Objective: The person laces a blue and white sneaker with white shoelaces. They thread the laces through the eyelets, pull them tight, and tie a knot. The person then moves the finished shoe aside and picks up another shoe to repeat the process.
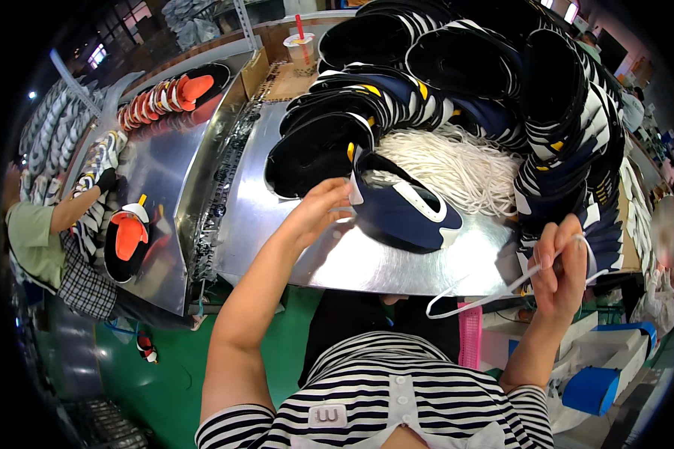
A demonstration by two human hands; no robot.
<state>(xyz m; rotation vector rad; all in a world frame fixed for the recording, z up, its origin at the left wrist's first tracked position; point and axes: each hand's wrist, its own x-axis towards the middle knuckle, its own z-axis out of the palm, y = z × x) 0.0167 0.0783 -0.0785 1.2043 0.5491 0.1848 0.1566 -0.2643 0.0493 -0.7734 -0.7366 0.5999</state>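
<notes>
A navy shoe upper (401,213) with a white eyelet strip lies on the metal table in front of me. My left hand (323,212) is closed at its left end, with the fingers pinching the white heel edge. To the right, my right hand (560,266) is raised near the table's front edge, fingers closed around a white shoelace (494,295). The lace hangs in a loose loop left of that hand, and an end sticks out to its right. Just behind the upper sits a heap of white shoelaces (449,168).
Stacked black, white and navy uppers (464,63) curve around the back and right of the metal table (337,269). A drink cup with a red straw (301,52) stands behind. At left, a co-worker (41,232) handles uppers at another metal bench (168,179) bearing orange-lined ones.
</notes>
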